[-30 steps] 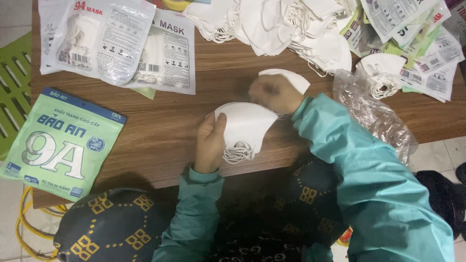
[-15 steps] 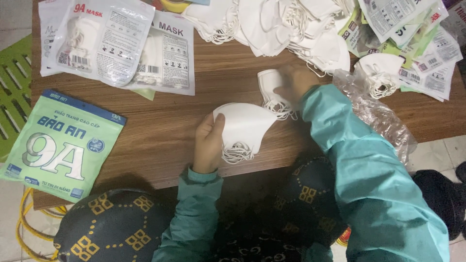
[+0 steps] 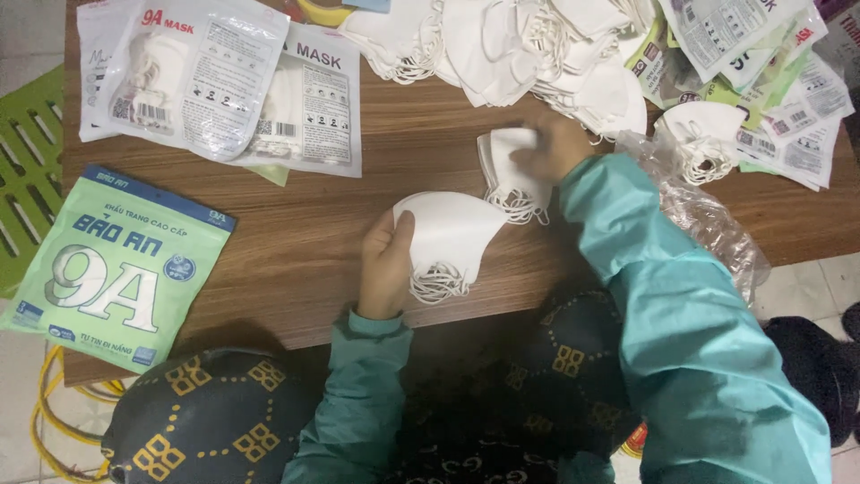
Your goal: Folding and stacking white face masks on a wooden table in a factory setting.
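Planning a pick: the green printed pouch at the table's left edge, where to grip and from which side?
Grip the green pouch at its lower left edge, coming from the left: it lies flat, but that side overhangs the table, so fingers can pinch above and below.

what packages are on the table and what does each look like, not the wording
Green flat pouch: left table edge, rectangular, pale green with a blue top band.
Two clear mask packets: upper left, overlapping, see-through with white masks inside, white printed panels.
Heap of small packets: upper right corner, white and green, jumbled.
Crumpled clear plastic bag: right edge, beside the right sleeve, transparent and empty-looking.
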